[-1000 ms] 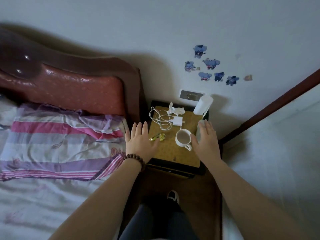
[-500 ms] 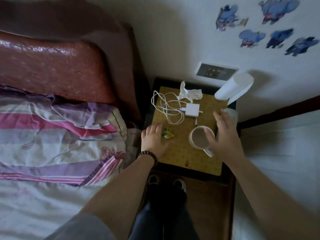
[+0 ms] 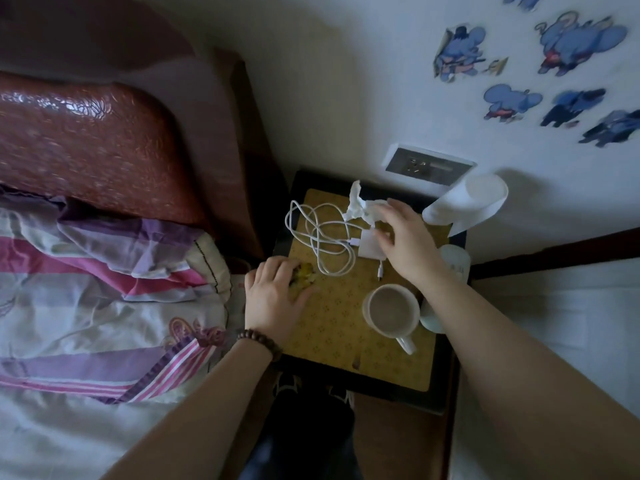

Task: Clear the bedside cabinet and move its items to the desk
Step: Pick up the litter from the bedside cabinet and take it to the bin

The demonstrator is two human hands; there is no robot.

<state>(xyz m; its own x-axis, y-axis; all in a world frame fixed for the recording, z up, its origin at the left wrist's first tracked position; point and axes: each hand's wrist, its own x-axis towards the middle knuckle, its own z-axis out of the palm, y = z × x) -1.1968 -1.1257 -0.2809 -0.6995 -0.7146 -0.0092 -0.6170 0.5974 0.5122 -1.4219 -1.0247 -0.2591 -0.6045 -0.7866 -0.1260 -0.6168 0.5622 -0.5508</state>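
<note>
Head view: bedside cabinet [image 3: 398, 389] beside a bed [image 3: 86, 306]. Right hand [image 3: 405, 240], fingers spread, grasping nothing, covers the white charger [image 3: 369, 245] near crumpled tissue [image 3: 356, 207]; mug [image 3: 393, 311] stands below. Left hand [image 3: 273, 299] curls over a yellow wrapper [image 3: 304, 275].

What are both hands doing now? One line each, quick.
Left hand: open, fingers on the yellow wrapper, not lifting it.
Right hand: open, fingertips at the tissue and charger, nothing gripped.
</note>
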